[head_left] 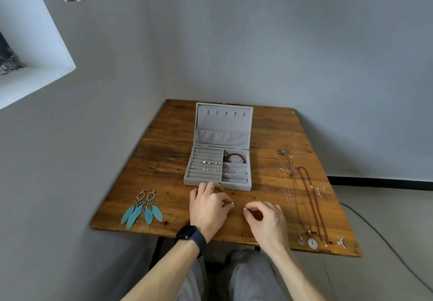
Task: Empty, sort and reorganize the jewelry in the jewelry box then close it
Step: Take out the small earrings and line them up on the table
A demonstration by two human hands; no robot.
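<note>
The right hand (267, 218) pinches 1 small silver piece (244, 208) in front of the open jewelry box (236, 186). The left hand (208, 207) has its fingers curled; if they hold something is unclear.

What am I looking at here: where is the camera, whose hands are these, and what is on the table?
No machine here: a person works bare-handed, filmed by one wide-angle camera on their head, looking down. The left hand, above a dark wristwatch, is curled over the brown wooden table; whether it holds anything is unclear. The right hand pinches a tiny pale bead-like piece. Behind stands an open grey velvet jewelry box holding a red beaded bracelet and a silver bangle. Turquoise feather earrings lie left, several long necklaces right.
</note>
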